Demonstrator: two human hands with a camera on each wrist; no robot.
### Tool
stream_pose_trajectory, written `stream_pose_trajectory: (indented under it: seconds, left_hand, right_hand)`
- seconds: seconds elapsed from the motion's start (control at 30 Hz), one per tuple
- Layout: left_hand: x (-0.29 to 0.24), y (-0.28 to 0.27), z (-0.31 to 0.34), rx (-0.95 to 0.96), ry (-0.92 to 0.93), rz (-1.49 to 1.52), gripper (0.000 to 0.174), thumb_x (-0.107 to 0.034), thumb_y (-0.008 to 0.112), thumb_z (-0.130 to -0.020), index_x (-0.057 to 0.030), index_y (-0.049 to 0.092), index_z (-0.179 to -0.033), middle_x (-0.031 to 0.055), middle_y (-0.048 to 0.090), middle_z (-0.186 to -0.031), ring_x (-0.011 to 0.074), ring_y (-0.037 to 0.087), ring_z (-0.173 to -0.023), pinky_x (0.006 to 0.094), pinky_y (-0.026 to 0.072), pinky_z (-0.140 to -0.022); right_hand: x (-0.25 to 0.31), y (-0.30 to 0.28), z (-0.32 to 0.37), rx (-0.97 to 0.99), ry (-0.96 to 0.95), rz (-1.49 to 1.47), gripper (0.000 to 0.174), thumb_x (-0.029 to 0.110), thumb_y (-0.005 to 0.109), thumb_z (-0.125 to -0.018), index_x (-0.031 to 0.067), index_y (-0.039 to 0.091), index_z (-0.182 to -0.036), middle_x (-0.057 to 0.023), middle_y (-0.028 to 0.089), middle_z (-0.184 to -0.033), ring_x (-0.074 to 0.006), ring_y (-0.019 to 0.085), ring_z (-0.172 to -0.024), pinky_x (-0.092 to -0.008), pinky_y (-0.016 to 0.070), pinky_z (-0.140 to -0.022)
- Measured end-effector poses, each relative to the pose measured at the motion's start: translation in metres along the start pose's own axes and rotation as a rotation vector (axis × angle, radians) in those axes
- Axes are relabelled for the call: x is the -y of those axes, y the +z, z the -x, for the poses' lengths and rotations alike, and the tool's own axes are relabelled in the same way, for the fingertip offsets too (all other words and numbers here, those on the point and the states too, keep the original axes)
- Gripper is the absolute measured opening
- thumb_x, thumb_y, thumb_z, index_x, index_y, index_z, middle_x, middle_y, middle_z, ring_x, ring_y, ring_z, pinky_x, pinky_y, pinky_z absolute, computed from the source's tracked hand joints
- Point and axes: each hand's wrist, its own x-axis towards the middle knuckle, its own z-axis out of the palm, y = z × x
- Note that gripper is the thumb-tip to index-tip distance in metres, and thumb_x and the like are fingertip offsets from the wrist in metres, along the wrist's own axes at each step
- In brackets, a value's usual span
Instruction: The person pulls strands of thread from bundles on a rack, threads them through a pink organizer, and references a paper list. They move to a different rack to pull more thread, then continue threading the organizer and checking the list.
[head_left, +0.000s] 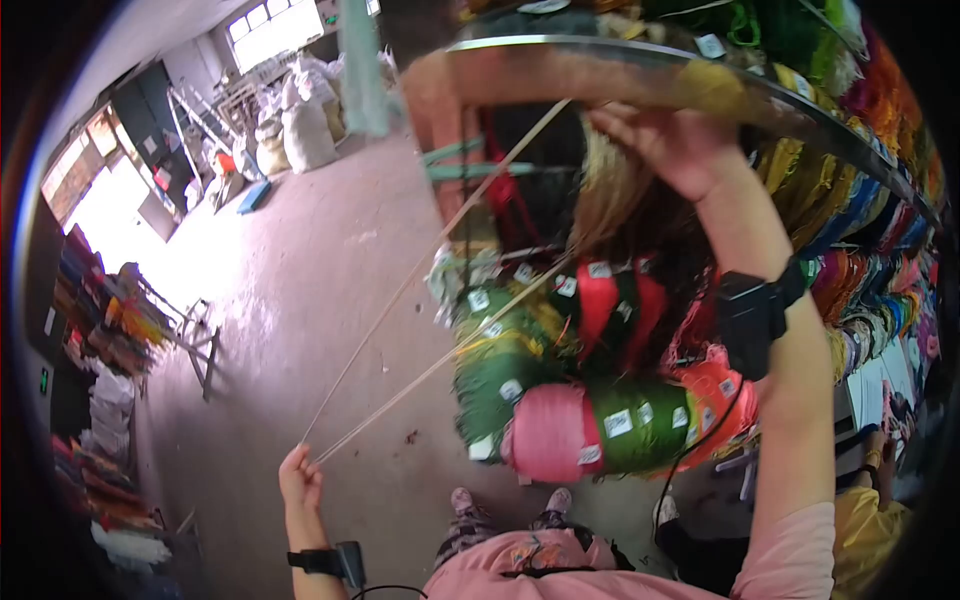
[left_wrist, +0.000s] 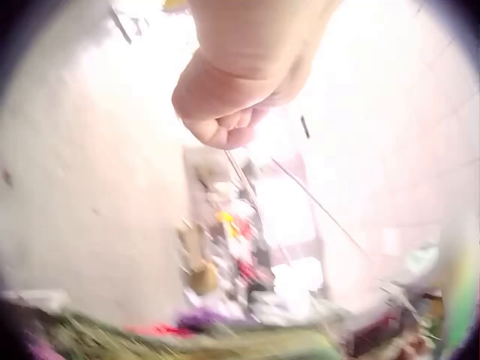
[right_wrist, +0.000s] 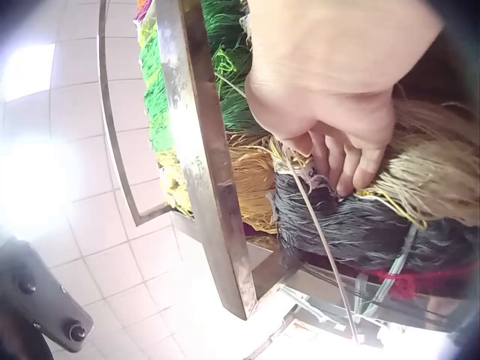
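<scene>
My left hand (head_left: 301, 482) is out to the lower left, fingers curled, pinching long beige yarn strands (head_left: 385, 405). Taut, the strands run up in two lines toward the rack. In the left wrist view the same hand (left_wrist: 232, 97) shows bent fingers with strands leading away from them. High at the rack, my right hand (head_left: 690, 155) is at a beige hank of yarn (head_left: 608, 185). The right wrist view shows its curled fingers (right_wrist: 349, 161) gripping yarn at the hank's top, beside a dark grey hank (right_wrist: 315, 214). One strand (right_wrist: 324, 236) trails from under the thumb.
A metal rack bar (right_wrist: 196, 157) passes close to the right hand. Below hang green hanks (head_left: 500, 385) and a pink hank (head_left: 555, 430) with paper labels. White sacks (head_left: 308, 130) stand far back on the floor. A person in yellow (head_left: 870, 530) is at the right.
</scene>
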Motion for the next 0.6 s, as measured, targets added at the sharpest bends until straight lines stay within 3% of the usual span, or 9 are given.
stream_pose_trajectory:
  seconds: [0.07,0.1,0.13,0.17,0.27,0.3,0.37,0.47,0.6]
  left_hand:
    - [0.012,-0.133,-0.028,-0.413,-0.109,-0.277,0.006,-0.006,0.052,-0.076,-0.0053,0.055,-0.071,-0.0054,0.040,-0.049,0.0085,0.037,-0.039,0.0216,0.0280,-0.037]
    - [0.013,-0.189,-0.043,-0.636,-0.110,-0.533,0.008,-0.008,0.053,-0.073,-0.0061,0.056,-0.066,-0.0041,0.043,-0.048,0.0112,0.041,-0.039,0.0241,0.0292,-0.037]
    - [0.005,-0.257,-0.081,-0.372,0.178,-1.027,0.011,-0.010,0.052,-0.070,-0.0056,0.055,-0.060,-0.0014,0.044,-0.047,0.0133,0.043,-0.040,0.0268,0.0308,-0.038]
    - [-0.014,-0.256,-0.077,-0.060,0.463,-1.487,0.015,-0.013,0.052,-0.066,-0.0050,0.055,-0.053,0.0012,0.045,-0.045,0.0154,0.046,-0.040,0.0295,0.0324,-0.039]
    - [-0.083,-0.169,-0.069,-0.023,0.369,-1.253,0.033,-0.021,0.053,-0.073,-0.0022,0.049,-0.048,0.0012,0.042,-0.042,0.0088,0.039,-0.043,0.0270,0.0305,-0.042]
    - [-0.108,-0.150,-0.075,0.114,0.395,-1.217,0.032,-0.020,0.054,-0.075,-0.0013,0.050,-0.050,-0.0007,0.040,-0.044,0.0078,0.038,-0.044,0.0259,0.0304,-0.042]
    - [-0.158,-0.104,-0.074,0.324,0.351,-1.103,0.025,-0.021,0.056,-0.077,-0.0001,0.058,-0.062,-0.0015,0.044,-0.051,0.0069,0.039,-0.049,0.0235,0.0315,-0.045]
    - [-0.222,-0.063,-0.077,0.439,0.325,-1.098,0.024,-0.021,0.056,-0.078,0.0012,0.062,-0.070,-0.0023,0.045,-0.053,0.0058,0.038,-0.050,0.0221,0.0306,-0.045]
    - [-0.272,-0.047,-0.099,0.632,0.281,-1.125,0.020,-0.023,0.059,-0.077,-0.0044,0.065,-0.072,-0.0057,0.046,-0.055,0.0037,0.034,-0.049,0.0197,0.0271,-0.044]
  right_hand:
    - [0.000,0.009,0.009,-0.055,0.039,0.073,0.048,0.025,0.026,-0.090,-0.0133,0.030,-0.118,-0.0273,0.036,-0.123,-0.0375,0.040,-0.113,-0.0412,0.0319,-0.098]
    - [-0.001,-0.019,0.006,0.156,0.087,-0.077,0.045,0.019,0.032,-0.089,-0.0146,0.029,-0.117,-0.0267,0.036,-0.124,-0.0365,0.040,-0.113,-0.0387,0.0335,-0.097]
    - [0.005,-0.016,0.011,0.205,0.086,0.165,0.039,0.013,0.037,-0.085,-0.0136,0.036,-0.114,-0.0236,0.043,-0.119,-0.0328,0.043,-0.112,-0.0383,0.0353,-0.095]
    - [0.007,0.002,0.027,0.115,0.038,0.526,0.031,0.012,0.041,-0.083,-0.0090,0.048,-0.104,-0.0143,0.053,-0.105,-0.0234,0.052,-0.097,-0.0324,0.0406,-0.086]
    - [-0.009,0.067,0.075,0.381,-0.164,1.728,0.013,0.006,0.050,-0.073,-0.0049,0.053,-0.068,-0.0014,0.050,-0.059,-0.0060,0.048,-0.058,-0.0226,0.0371,-0.050]
    - [-0.025,0.116,0.092,0.320,0.152,1.746,0.010,0.003,0.051,-0.071,-0.0052,0.054,-0.066,-0.0031,0.049,-0.056,-0.0055,0.046,-0.048,-0.0216,0.0351,-0.043]
    - [-0.079,0.201,0.111,0.501,0.173,1.516,0.004,-0.001,0.055,-0.066,-0.0047,0.056,-0.067,-0.0057,0.052,-0.055,-0.0088,0.051,-0.047,-0.0215,0.0394,-0.045]
    - [-0.177,0.301,0.095,0.907,-0.153,1.312,0.009,0.006,0.057,-0.067,-0.0020,0.057,-0.072,-0.0092,0.050,-0.055,-0.0159,0.049,-0.048,-0.0261,0.0393,-0.046]
    - [-0.306,0.408,0.058,0.796,0.314,0.936,0.023,0.008,0.057,-0.076,0.0037,0.056,-0.098,-0.0036,0.058,-0.072,-0.0049,0.049,-0.056,-0.0193,0.0395,-0.048]
